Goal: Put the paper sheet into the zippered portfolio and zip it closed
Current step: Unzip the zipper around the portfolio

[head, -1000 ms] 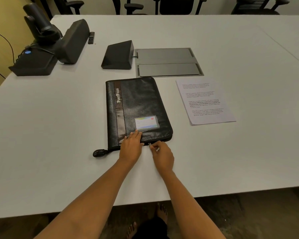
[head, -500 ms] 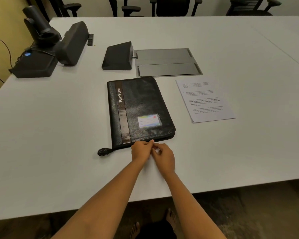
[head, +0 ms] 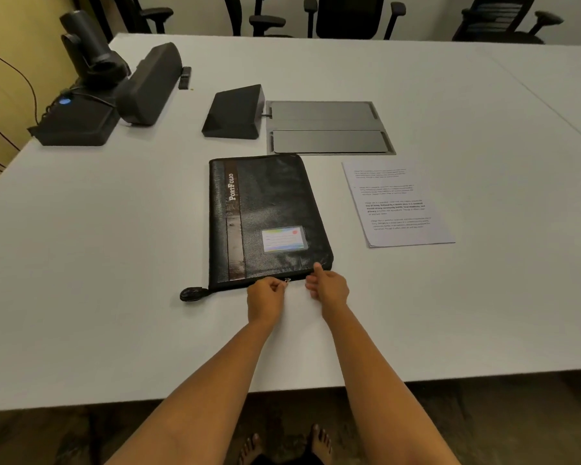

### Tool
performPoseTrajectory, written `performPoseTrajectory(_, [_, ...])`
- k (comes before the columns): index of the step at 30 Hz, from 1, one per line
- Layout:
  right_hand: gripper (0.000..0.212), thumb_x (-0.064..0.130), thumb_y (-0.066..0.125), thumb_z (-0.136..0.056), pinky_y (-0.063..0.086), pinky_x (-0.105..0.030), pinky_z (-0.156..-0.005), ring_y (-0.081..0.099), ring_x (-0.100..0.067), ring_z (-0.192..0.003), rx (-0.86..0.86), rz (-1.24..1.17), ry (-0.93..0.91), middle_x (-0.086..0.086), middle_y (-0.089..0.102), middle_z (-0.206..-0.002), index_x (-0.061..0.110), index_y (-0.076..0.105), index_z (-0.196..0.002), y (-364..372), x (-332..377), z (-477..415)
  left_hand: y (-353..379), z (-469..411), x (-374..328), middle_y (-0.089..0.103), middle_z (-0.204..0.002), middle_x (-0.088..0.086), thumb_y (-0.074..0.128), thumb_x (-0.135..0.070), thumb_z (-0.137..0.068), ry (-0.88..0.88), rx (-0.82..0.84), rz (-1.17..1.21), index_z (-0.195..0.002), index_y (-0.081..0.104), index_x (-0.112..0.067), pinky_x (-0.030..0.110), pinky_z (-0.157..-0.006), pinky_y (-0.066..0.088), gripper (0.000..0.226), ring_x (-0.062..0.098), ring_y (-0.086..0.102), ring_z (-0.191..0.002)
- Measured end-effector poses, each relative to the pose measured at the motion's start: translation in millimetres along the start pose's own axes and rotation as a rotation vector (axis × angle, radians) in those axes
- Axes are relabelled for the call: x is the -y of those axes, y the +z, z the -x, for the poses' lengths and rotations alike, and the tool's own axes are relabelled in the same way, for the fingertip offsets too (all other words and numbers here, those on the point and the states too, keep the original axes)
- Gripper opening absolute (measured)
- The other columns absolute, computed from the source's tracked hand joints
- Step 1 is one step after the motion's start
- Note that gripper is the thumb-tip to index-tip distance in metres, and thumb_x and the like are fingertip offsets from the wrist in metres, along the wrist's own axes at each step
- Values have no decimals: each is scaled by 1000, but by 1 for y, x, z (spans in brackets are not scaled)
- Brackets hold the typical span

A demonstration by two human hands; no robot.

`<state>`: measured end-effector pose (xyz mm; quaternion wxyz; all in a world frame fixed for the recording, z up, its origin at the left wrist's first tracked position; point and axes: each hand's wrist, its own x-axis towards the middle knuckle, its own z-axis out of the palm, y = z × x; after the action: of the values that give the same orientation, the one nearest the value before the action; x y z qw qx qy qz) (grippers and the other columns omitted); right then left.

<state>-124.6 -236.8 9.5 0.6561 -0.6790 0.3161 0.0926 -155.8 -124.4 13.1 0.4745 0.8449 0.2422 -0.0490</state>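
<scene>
The black zippered portfolio (head: pixel 269 209) lies flat and closed on the white table (head: pixel 114 263), spine to the left. A printed paper sheet (head: pixel 399 206) lies on the table to its right, apart from it. My left hand (head: pixel 265 297) pinches the small metal zipper pull (head: pixel 287 280) on the portfolio's near edge. My right hand (head: pixel 327 286) is at the near right corner, thumb on the cover's edge and fingers curled against the side. A black zipper tail tab (head: pixel 192 293) sticks out at the near left corner.
A dark wedge-shaped device (head: pixel 233 112) and a grey flush panel (head: pixel 326 127) sit behind the portfolio. Black conference equipment with a cable (head: pixel 94 92) stands at the far left. Office chairs (head: pixel 349 15) line the far side. The table's near edge (head: pixel 282 391) runs under my forearms.
My left hand left the cover and took the zipper pull. My right hand let go of the pull and moved right to the portfolio's near corner.
</scene>
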Motion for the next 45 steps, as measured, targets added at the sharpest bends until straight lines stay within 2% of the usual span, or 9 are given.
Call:
performPoseTrajectory(4, [23,24,59,-90,44,-10,-42,54,-8,-51,46,85,35,0,62,-63,5,65,-80,-11,9,-11,-14,1,8,70,-100,14,56,-14,-92,106,-45,-135,-101,70,-4,31,-79,50,19,26,64,-92])
performPoseTrajectory(8, [26,23,61,-89,45,-16,-52,52,-10,-52,54,133,29,-5,63,-69,10,61,-67,-16,9,-14,-37,0,29,67,-105,14,54,-14,-93,146,-120,-210,-103,69,-4,28,-78,46,20,26,62,-95])
performPoseTrajectory(12, [23,18,66,-84,44,-17,-53,51,-11,-52,35,113,-1,-11,62,-82,0,64,-98,-22,13,-17,-57,0,43,65,-105,16,53,-13,-93,161,-171,-253,-102,68,-3,31,-80,47,20,28,61,-94])
performPoseTrajectory(15, [29,15,67,-84,44,-16,-51,52,-10,-53,58,108,-6,-13,62,-87,-2,61,-106,-27,19,-19,-66,0,47,64,-106,17,52,-13,-94,170,-196,-265,-105,66,-1,33,-81,48,21,30,61,-94])
performPoseTrajectory(22, [12,15,65,-85,43,-16,-53,53,-9,-51,49,207,-32,-11,62,-80,6,58,-82,-31,22,-19,-86,2,57,65,-104,21,52,-11,-94,178,-279,-321,-104,65,2,36,-79,49,22,33,62,-93])
performPoseTrajectory(29, [24,18,64,-86,40,-16,-52,53,-9,-52,58,301,-49,-10,64,-75,9,55,-65,-26,19,-19,-93,1,54,65,-100,22,51,-7,-94,185,-340,-369,-102,66,5,40,-75,50,20,35,62,-89])
performPoseTrajectory(33, [33,18,63,-86,40,-19,-55,58,-19,-65,41,330,-65,-10,64,-74,14,51,-55,-24,18,-17,-101,2,61,62,-101,24,48,-2,-93,132,-329,-444,-100,64,6,38,-69,46,19,37,60,-90])
performPoseTrajectory(37, [36,19,63,-86,45,-26,-68,59,-21,-72,37,362,-61,-11,64,-74,14,50,-52,-22,17,-17,-115,-1,70,62,-100,23,47,0,-94,133,-286,-555,-100,65,5,39,-69,46,20,35,60,-91])
performPoseTrajectory(45, [25,18,63,-86,44,-24,-65,60,-20,-72,39,328,-20,-11,64,-78,11,54,-64,-16,11,-18,-125,-7,71,62,-99,21,49,-6,-94,114,-307,-572,-101,65,4,39,-69,46,20,36,59,-91])
